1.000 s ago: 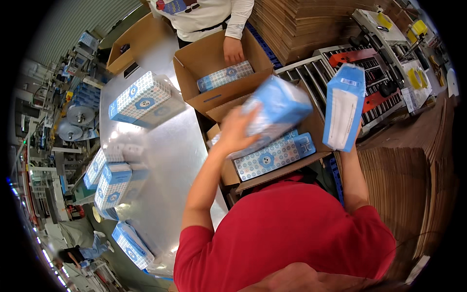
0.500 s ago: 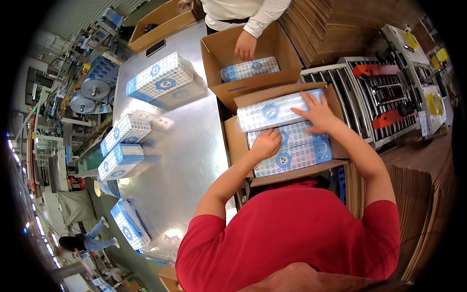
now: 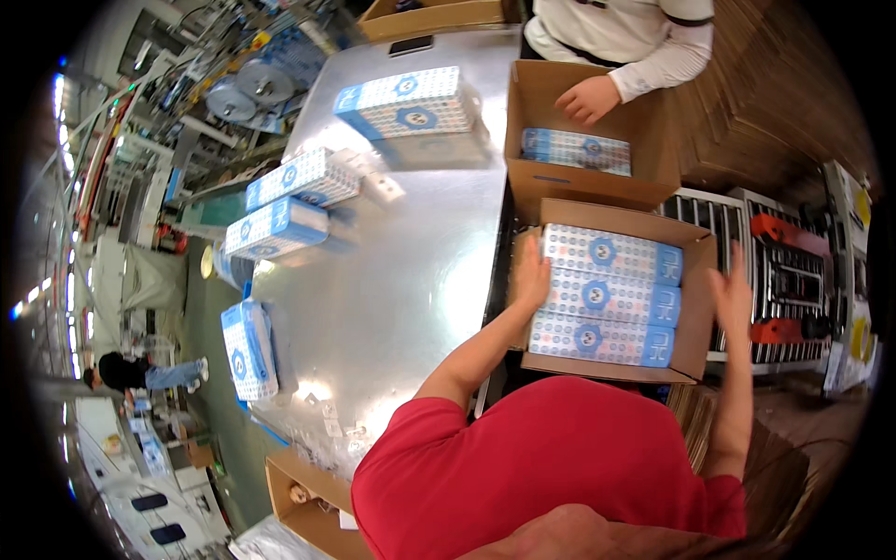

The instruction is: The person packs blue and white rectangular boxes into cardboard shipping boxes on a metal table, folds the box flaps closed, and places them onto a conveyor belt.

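Observation:
Three white-and-blue printed packs point(image 3: 597, 294) lie side by side in the open cardboard carton point(image 3: 698, 303) before me. My left hand point(image 3: 532, 276) is at the carton's left side, its fingers stretched out beside the ends of the packs. At the right side my right hand point(image 3: 734, 291) is spread along the carton wall; whether it touches the cardboard I cannot tell. Neither hand holds anything. Just beyond stands a second open carton point(image 3: 593, 185) with a similar pack point(image 3: 577, 151) inside, and a co-worker's hand point(image 3: 589, 100) hangs over it.
The metal table point(image 3: 401, 271) at left bears several more packs point(image 3: 406, 101) and a dark phone point(image 3: 412, 45). A roller conveyor point(image 3: 719, 210) with orange-red parts point(image 3: 789, 233) lies to the right. Stacked flat cardboard point(image 3: 765, 121) stands at the back right. Another person point(image 3: 140, 371) is far left.
The far pack has gone from lying tilted under my right hand to level with the other two. Both hands have let go and moved out to the carton's sides. The view has turned.

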A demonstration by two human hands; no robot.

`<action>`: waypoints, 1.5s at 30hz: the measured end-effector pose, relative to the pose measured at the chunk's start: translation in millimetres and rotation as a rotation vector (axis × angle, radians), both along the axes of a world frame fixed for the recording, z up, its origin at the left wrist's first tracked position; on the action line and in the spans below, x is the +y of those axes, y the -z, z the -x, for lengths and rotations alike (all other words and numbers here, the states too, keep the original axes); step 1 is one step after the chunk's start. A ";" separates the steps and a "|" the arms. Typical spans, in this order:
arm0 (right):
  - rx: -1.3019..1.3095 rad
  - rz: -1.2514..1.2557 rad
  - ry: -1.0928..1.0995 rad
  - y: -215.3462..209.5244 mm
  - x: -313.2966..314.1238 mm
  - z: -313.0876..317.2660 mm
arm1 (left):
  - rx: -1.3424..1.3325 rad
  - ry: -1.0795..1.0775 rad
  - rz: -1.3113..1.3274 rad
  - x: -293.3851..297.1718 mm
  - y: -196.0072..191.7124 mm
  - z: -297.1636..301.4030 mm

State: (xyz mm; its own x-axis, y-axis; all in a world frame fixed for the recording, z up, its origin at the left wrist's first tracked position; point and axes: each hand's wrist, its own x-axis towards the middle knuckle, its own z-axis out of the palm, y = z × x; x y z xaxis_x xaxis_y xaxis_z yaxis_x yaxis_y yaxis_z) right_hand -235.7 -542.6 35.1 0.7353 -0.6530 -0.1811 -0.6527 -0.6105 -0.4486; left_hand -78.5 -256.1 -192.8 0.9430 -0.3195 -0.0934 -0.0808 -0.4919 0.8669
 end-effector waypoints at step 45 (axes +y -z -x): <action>-0.126 -0.080 0.406 166.3 -46.5 60.1 | -0.388 0.481 -0.272 -85.5 -26.7 54.7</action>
